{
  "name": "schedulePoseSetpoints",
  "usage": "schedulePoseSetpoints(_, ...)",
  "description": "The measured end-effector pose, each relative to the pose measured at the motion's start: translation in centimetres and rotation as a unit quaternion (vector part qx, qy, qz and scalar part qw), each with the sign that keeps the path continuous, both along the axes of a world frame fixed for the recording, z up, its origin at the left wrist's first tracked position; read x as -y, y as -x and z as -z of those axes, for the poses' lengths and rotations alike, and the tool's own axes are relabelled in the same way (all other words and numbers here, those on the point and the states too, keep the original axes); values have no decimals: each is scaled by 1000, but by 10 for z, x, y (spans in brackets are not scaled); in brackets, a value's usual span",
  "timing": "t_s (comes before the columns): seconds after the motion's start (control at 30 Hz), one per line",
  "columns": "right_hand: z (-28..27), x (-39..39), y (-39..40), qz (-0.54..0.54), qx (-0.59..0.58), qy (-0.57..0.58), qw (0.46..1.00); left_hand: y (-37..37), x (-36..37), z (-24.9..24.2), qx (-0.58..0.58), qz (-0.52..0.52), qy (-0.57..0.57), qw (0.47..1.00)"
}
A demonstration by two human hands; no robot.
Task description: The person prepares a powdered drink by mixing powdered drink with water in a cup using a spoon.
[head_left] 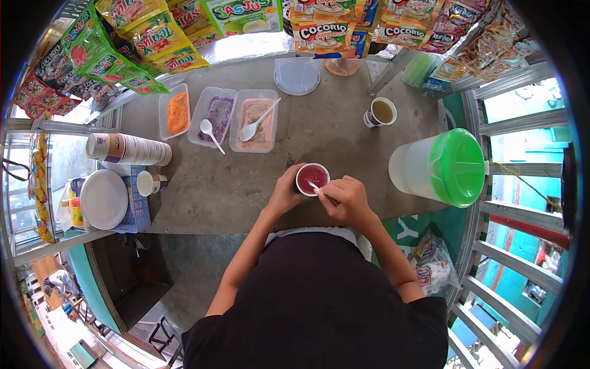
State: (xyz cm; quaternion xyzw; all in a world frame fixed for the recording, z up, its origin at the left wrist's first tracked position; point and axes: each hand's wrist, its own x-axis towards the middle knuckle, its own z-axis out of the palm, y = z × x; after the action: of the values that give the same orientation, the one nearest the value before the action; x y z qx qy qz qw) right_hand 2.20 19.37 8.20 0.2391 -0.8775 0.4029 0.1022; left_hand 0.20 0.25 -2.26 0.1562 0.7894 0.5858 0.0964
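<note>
My left hand (pixel 287 191) is wrapped around the side of a paper cup (pixel 299 188) of dark red liquid (pixel 309 174), near the counter's front edge. With my right hand (pixel 348 200) I pinch the handle of a white spoon (pixel 314 186), whose lower end dips into the red liquid. Its bowl is hidden below the surface. Farther off to the right stands a second paper cup (pixel 375 120) holding a yellow-brown drink. Beyond my left hand lie plastic tubs of orange powder (pixel 178 113), purple powder (pixel 220 114) and pinkish powder (pixel 253 111); white spoons rest in the last two.
A green-lidded water jug (pixel 458 167) stands at the right. On the left are a row of stacked paper cups (pixel 132 149), a single cup (pixel 147 183) and a white plate (pixel 104 200). Sachets (pixel 326 31) hang overhead along the far side. A clear container (pixel 297 80) sits at the back.
</note>
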Motion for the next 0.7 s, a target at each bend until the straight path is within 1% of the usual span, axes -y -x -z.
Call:
schedulePoseSetpoints(0.03, 1, 0, 0, -1, 0, 0, 1000, 0, 0, 1, 5, -2, -5, 1000)
schedulePoseSetpoints(0.1, 4, 0, 1, 20, -51, -38, 998, 0, 0, 3, 3, -2, -4, 1000)
schedulePoseSetpoints(0.23, 0, -1, 2, 10, -66, -60, 996, 0, 1, 2, -3, 3, -7, 1000)
schedulePoseSetpoints(0.3, -2, -2, 0, -3, -14, -41, 999, 0, 0, 1, 0, 1, -2, 1000)
schedulePoseSetpoints(0.43, -2, -2, 1, -12, 26, -24, 999, 0, 0, 2, 12, 0, -3, 1000)
schedulePoseSetpoints(0.5, -1, 0, 2, 17, -13, -29, 999, 0, 0, 2, 15, 0, -1, 1000)
schedulePoseSetpoints(0.53, 0, 0, 3, 17, -13, -29, 999, 0, 0, 2, 17, 0, 0, 1000)
schedulePoseSetpoints(0.6, 1, 0, 5, 21, -67, -69, 995, 0, 0, 3, 13, 1, 3, 1000)
schedulePoseSetpoints(0.7, 2, -1, 3, 12, -63, -79, 995, 0, 1, 2, 5, 0, 3, 1000)
